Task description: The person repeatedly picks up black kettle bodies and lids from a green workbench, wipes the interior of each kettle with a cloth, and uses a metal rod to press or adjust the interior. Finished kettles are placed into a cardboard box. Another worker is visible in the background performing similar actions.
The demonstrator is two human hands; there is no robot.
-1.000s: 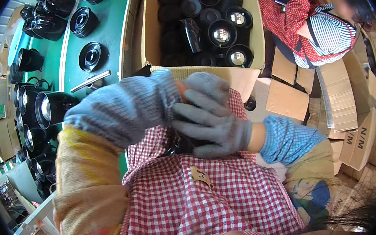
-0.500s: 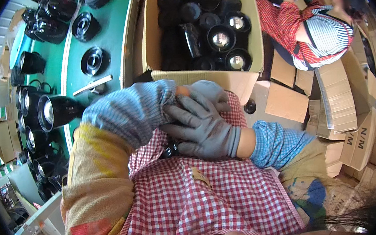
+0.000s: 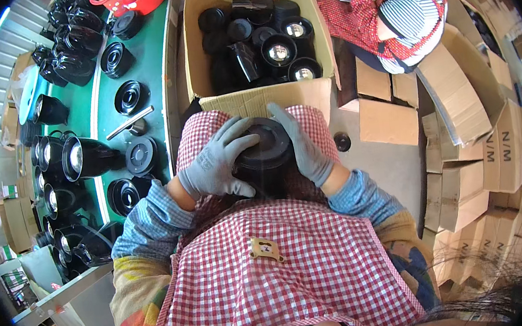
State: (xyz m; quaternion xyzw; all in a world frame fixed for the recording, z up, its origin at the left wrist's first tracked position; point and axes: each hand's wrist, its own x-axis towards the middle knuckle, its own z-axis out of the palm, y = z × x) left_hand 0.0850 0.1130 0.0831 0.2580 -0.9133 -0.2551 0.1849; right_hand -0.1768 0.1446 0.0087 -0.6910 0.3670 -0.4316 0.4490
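Note:
In my lap, between my knees, stands a black round-bodied vessel (image 3: 264, 147), its flat ringed disc end facing up. My left hand (image 3: 218, 162), in a grey glove, spreads its fingers round the left side and over the disc's rim. My right hand (image 3: 305, 145), also gloved in grey, presses along the right side with its fingers nearly straight. The vessel is held between the two palms. Its lower part is hidden by my hands and the red checked apron (image 3: 267, 226).
Ahead stands an open cardboard box (image 3: 260, 94) with several black vessels. On the left, a green table (image 3: 98, 174) carries black jugs (image 3: 82, 157), ringed black discs (image 3: 142, 155) and a metal-handled tool (image 3: 131, 122). A co-worker (image 3: 408, 17) sits at the far right beside cartons (image 3: 387, 121).
My arms were crossed over my lap, the right glove over the left forearm. Now they have parted to either side of the black vessel, which has come into view. My view has shifted too.

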